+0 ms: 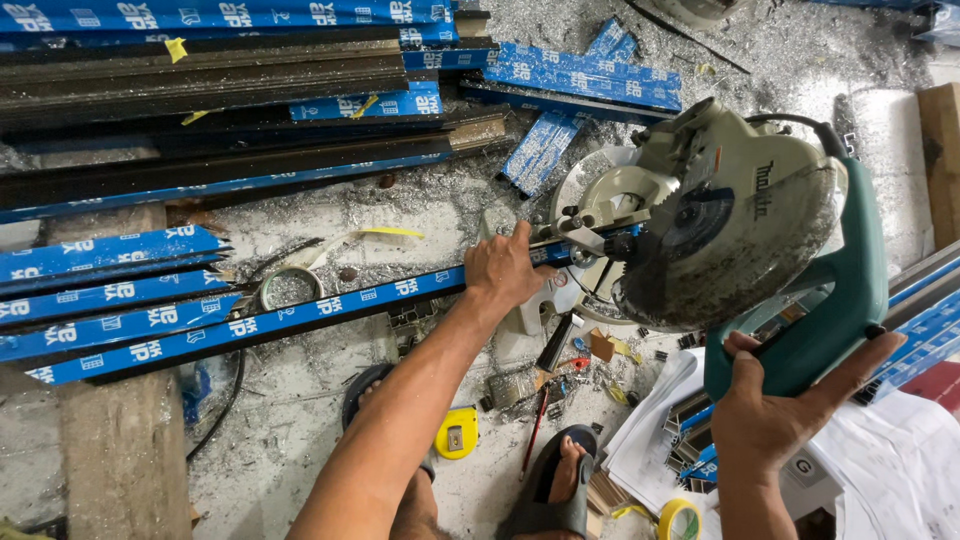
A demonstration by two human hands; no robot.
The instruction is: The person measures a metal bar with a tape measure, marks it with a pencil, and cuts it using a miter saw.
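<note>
My left hand (505,268) presses flat on a long aluminium profile (250,325) wrapped in blue film, its fingers (520,235) spread over the bar rather than curled round it, pinning it to the floor just beside the blade. The profile runs from the lower left, across the shaving-strewn concrete floor (300,440), up to the base of the mitre saw (700,215). My right hand (775,405) holds the saw's teal handle (830,310) from below, the thumb on one side and the fingers wrapped up the other; the grip looks loose rather than tightly clenched. The round grey blade guard (720,240) sits tilted just over the end of the profile. More blue-wrapped profiles (110,290) lie stacked at the left. A roll of tape (290,287) rests near the bar, and a yellow tape measure (457,434) lies by my sandalled foot (555,490).
</note>
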